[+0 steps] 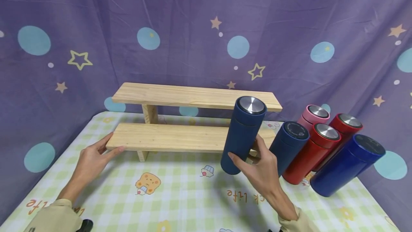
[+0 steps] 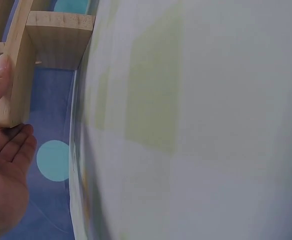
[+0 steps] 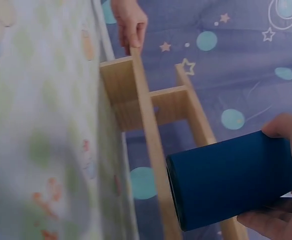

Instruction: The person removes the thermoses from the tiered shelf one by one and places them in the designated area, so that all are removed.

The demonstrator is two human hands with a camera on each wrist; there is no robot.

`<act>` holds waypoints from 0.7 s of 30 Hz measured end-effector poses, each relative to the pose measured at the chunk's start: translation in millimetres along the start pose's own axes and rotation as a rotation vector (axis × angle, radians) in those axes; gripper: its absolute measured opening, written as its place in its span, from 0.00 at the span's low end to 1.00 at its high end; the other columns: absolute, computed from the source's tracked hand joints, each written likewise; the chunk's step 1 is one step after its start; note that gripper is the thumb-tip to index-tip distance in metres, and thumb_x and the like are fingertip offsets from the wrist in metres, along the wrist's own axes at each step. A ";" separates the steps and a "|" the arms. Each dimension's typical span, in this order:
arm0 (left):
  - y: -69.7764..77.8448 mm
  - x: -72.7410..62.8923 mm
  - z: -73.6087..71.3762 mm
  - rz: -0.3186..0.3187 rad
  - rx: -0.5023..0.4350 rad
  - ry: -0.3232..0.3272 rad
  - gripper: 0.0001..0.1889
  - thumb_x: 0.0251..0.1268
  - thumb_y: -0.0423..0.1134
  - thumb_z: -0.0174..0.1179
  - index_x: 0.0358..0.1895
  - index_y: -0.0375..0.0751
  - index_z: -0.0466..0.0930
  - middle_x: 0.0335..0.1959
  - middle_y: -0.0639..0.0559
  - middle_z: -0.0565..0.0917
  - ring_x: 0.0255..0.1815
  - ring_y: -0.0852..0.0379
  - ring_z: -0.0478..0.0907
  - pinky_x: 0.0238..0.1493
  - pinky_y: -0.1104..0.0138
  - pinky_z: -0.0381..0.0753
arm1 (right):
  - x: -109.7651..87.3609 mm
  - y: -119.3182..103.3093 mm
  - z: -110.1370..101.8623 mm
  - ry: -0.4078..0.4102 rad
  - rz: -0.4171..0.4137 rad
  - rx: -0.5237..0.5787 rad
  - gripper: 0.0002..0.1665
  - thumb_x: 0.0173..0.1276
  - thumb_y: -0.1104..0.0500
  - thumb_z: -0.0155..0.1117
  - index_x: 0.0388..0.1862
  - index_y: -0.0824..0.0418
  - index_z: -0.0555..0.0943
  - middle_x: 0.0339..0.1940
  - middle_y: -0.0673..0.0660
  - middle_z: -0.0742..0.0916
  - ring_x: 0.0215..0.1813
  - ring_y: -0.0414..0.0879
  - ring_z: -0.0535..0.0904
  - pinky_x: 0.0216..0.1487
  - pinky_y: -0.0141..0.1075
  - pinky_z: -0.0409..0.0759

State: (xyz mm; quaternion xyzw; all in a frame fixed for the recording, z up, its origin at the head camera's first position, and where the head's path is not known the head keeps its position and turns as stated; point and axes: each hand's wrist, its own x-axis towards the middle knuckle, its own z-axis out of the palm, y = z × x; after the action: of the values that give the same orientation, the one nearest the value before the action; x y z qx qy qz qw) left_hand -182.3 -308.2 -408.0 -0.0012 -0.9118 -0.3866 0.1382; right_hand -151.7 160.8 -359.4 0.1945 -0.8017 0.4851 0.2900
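Note:
A dark blue thermos flask (image 1: 242, 131) with a silver lid is held off the table in my right hand (image 1: 263, 170); thumb and fingers wrap its lower body. It tilts slightly, in front of the right part of a two-tier wooden shelf (image 1: 170, 137). My left hand (image 1: 91, 164) grips the left end of the shelf's lower board, the thumb at its front edge. In the left wrist view, the fingers (image 2: 17, 147) bend around the board's end. The right wrist view shows the flask's base (image 3: 176, 192) beside the boards, apparently not resting on them.
Several more flasks stand at the right: a navy one (image 1: 291, 139), a pink one (image 1: 313, 115), red ones (image 1: 322, 142) and a glossy blue one (image 1: 347, 164). A checked cloth (image 1: 186, 196) covers the table. A purple curtain (image 1: 180, 56) hangs behind the shelf.

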 end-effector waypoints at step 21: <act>-5.3 0.0 -3.5 0.003 -0.048 -0.037 0.44 0.72 0.54 0.67 0.82 0.40 0.57 0.75 0.21 0.60 0.66 0.18 0.68 0.53 0.43 0.75 | 69.0 -21.4 31.8 -0.022 -0.037 0.157 0.45 0.60 0.63 0.82 0.75 0.60 0.72 0.51 0.62 0.88 0.46 0.53 0.89 0.42 0.43 0.87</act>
State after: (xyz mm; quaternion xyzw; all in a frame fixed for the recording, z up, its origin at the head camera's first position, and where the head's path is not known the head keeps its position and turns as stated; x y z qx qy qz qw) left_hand -182.0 -314.5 -409.4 -0.0129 -0.9047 -0.4082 0.1216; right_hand -200.0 120.6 -311.6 0.2368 -0.7605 0.5390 0.2738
